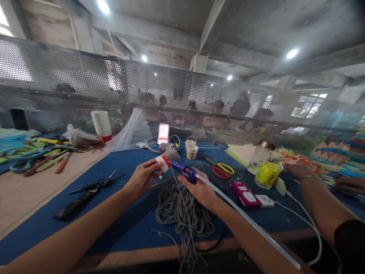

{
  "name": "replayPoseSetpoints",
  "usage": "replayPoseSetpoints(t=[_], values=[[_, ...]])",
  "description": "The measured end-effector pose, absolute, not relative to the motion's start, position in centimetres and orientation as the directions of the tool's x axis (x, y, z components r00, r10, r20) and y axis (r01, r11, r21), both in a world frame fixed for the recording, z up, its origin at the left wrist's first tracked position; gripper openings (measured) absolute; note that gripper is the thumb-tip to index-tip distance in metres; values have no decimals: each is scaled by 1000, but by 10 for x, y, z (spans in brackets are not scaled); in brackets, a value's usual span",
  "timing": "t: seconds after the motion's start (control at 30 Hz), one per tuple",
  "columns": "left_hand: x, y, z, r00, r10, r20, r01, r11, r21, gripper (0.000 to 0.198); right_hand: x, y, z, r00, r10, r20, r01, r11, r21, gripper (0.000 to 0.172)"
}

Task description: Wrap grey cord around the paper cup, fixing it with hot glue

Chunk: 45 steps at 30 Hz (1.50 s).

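The left hand (142,176) has its grip on the red-and-white cup (162,164); the right hand (202,190), on the glue gun (185,171). Align nozzle with gray cord (172,154); dispense sparingly.

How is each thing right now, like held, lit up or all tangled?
Grey cord: loose, tangled in a heap
Paper cup: held in left hand, partly covered in grey cord
Glue gun: held in right hand, clear stick in its back
Phone: upright, screen lit
Scissors: lying down, not held
Stacked cups: nested together
Small bucket: upright
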State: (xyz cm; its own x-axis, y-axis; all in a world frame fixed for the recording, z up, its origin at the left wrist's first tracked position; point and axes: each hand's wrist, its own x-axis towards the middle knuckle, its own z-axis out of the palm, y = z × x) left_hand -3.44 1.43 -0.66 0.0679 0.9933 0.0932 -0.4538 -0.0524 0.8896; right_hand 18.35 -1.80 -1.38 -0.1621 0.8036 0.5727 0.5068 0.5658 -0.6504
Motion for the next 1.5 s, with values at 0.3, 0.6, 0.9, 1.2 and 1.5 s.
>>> replayPoseSetpoints(t=[0.3, 0.6, 0.9, 1.2, 1.5], values=[[-35, 15, -8, 80, 992, 99, -445, -53, 894, 22, 183, -16, -16, -174, 794, 583, 512, 579, -635, 35], [-36, 14, -8, 93, 990, 106, -448, -54, 893, 20, 183, -16, -15, -179, 785, 592, 509, 589, -627, 34], [-35, 15, -7, 72, 993, 95, -465, -51, 884, 17, 183, -15, -15, -188, 790, 584, 498, 589, -636, 32], [-36, 15, -8, 94, 990, 104, -443, -52, 895, 18, 184, -15, -16, -190, 787, 587, 485, 595, -640, 32], [-36, 14, -6, 84, 992, 98, -461, -49, 886, 21, 184, -16, -17, -176, 805, 566, 485, 571, -662, 33]])
